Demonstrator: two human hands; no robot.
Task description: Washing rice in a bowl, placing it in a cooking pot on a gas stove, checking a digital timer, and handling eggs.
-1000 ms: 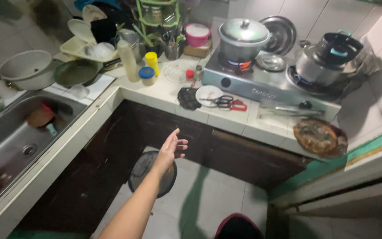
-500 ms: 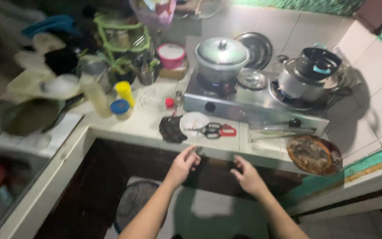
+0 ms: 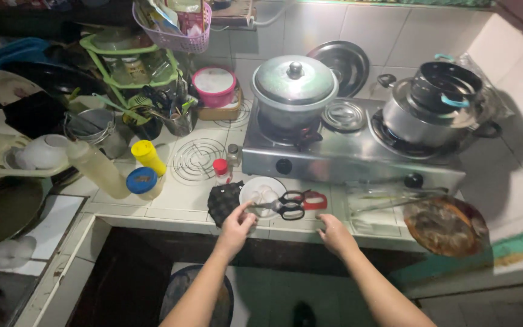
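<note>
You had a white saucer (image 3: 261, 191) in front of you, and across it lay scissors (image 3: 289, 204) with black handles beside a red-handled tool (image 3: 315, 200). Left of them sat a black cloth (image 3: 224, 201) with a faint chequered weave. The counter (image 3: 177, 197) was pale cream tile with darker grout lines. The stove (image 3: 346, 158) was silver steel with black knobs, and the lidded pot (image 3: 295, 85) on it shone grey. You saw a yellow-capped bottle (image 3: 149, 157), a blue-lidded jar (image 3: 141, 181), a small red-capped bottle (image 3: 221, 169), a pink tub (image 3: 214, 88) with a white lid, a pink basket (image 3: 174, 36) and a green rack (image 3: 122, 79). The pan (image 3: 446, 227) at your right was crusted brown.
</note>
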